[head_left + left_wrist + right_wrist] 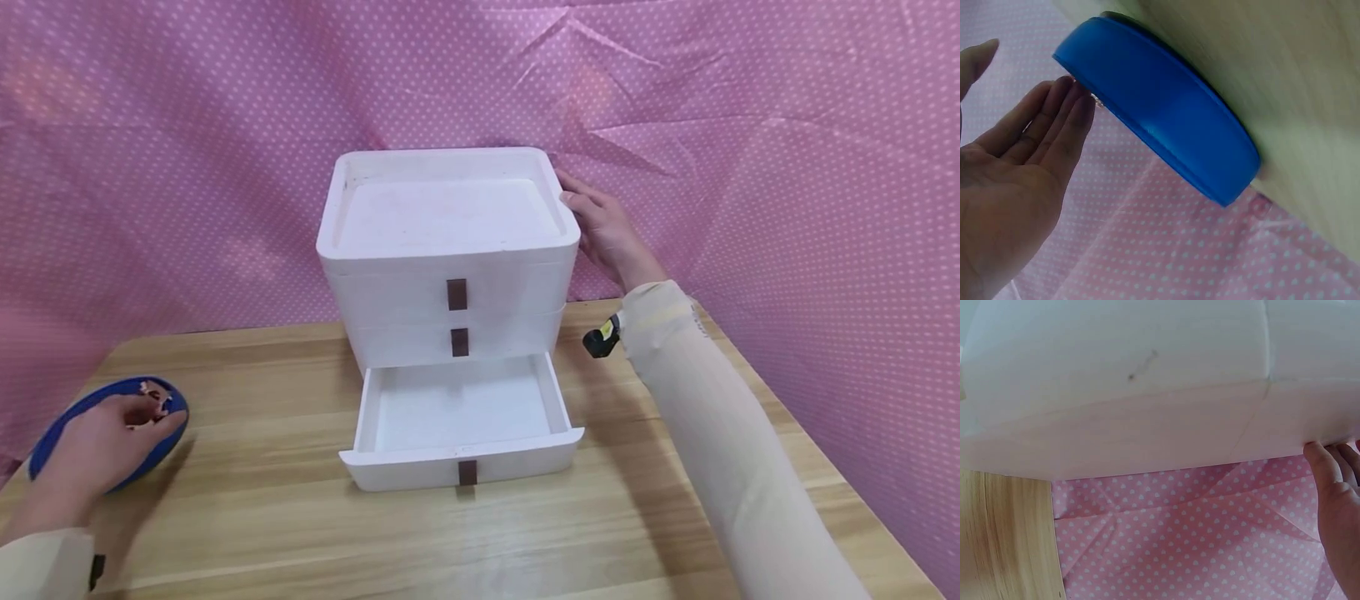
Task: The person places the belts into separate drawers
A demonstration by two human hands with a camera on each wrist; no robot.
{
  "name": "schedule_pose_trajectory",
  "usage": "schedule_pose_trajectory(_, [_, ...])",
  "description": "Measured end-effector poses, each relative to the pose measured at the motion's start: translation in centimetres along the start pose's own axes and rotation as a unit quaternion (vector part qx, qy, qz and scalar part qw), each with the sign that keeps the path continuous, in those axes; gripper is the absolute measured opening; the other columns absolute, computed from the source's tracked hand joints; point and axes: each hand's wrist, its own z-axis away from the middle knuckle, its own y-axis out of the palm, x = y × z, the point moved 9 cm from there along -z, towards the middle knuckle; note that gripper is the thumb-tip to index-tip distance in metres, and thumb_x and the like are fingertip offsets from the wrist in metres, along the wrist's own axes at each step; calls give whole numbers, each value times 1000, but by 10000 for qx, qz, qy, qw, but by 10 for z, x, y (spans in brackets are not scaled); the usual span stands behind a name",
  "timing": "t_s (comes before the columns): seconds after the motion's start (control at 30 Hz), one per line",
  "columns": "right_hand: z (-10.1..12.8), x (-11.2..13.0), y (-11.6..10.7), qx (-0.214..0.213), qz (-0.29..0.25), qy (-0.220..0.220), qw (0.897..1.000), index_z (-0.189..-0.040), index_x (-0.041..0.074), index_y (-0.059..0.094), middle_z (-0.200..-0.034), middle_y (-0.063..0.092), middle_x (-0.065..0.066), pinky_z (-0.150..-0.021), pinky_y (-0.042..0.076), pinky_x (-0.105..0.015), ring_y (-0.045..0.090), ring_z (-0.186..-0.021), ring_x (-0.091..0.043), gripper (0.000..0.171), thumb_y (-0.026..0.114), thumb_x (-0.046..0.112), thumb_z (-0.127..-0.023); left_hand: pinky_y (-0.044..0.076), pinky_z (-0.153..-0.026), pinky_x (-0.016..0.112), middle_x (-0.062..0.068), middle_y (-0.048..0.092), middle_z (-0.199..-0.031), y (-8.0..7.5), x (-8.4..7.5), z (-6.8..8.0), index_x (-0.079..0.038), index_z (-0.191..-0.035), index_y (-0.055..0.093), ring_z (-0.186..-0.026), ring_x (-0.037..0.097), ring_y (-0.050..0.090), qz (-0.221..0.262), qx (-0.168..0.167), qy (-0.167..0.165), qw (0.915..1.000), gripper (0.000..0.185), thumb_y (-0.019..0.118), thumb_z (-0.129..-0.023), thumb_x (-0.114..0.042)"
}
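Note:
A white drawer unit [450, 287] with brown pull tabs stands on the table, its bottom drawer [457, 408] pulled out and bare inside. My right hand [607, 233] rests against the unit's right side near the back top corner; the right wrist view shows its fingers [1329, 465] touching the white wall. At the far left, my left hand [105, 442] is over a blue oval container [165, 442]. Its fingertips reach past the rim, while the thumb stands apart in the left wrist view. Small brown-and-white contents [156, 393] show by the fingers, too unclear to name.
The wooden table [285, 517] extends in front and to both sides of the unit. Pink dotted cloth [225, 125] hangs behind and along the right. The open drawer juts forward over the table's middle.

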Motion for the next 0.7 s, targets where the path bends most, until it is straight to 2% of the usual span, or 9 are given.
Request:
schedule_pose_trajectory(0.13, [1,-1,-2,-42,96,31,9999,-148,20,46,-152,41,2,-102,48,-34,46,-132,-23,50,58,20,-99,50,-60,54,31,59,-87,6,-3,-6,18,-96,56,-77,44,59,-123,165,95,9997,57,65,-94,-38])
schedule_pose_trajectory(0.17, [1,-1,-3,-67,135,49,9999,-148,20,46,-152,41,3,-102,48,-34,46,-132,-23,51,58,21,-99,51,-61,54,31,59,-89,7,-4,-7,18,-97,56,-78,45,59,-166,201,90,9996,57,66,-94,-38])
schedule_pose_trajectory(0.27, [2,-3,-4,-82,142,87,9998,-148,20,45,-152,41,2,-103,47,-35,46,-132,-24,51,59,21,-99,50,-70,62,37,55,-101,12,-9,-6,18,-103,57,-88,51,56,-223,285,164,9992,57,67,-93,-37])
schedule_pose_trajectory(0.37, [2,-4,-3,-84,108,110,9998,-148,19,46,-152,41,1,-103,47,-33,45,-133,-23,51,59,20,-99,40,-86,73,47,41,-120,17,-16,-4,22,-113,54,-108,63,40,-232,322,366,9985,69,64,-94,-43])
schedule_pose_trajectory(0.4, [2,-4,-3,-79,93,108,9999,-148,19,45,-152,41,1,-103,47,-33,45,-133,-22,51,59,20,-99,37,-88,74,48,38,-122,18,-18,-4,22,-114,53,-109,65,37,-203,317,460,9982,70,63,-94,-45])
schedule_pose_trajectory(0.53, [1,-2,-3,-77,68,66,9999,-148,19,45,-152,41,2,-104,47,-32,43,-134,-22,51,59,20,-99,34,-89,75,47,36,-122,19,-22,-4,23,-112,53,-109,66,34,-156,180,647,9976,68,62,-96,-43])
schedule_pose_trajectory(0.7, [1,1,-2,-64,102,28,9999,-147,20,46,-152,42,2,-104,46,-33,44,-134,-22,50,60,21,-99,31,-93,76,48,36,-120,18,-26,-4,24,-107,54,-107,68,33,-303,-159,777,9964,58,69,-92,-30])
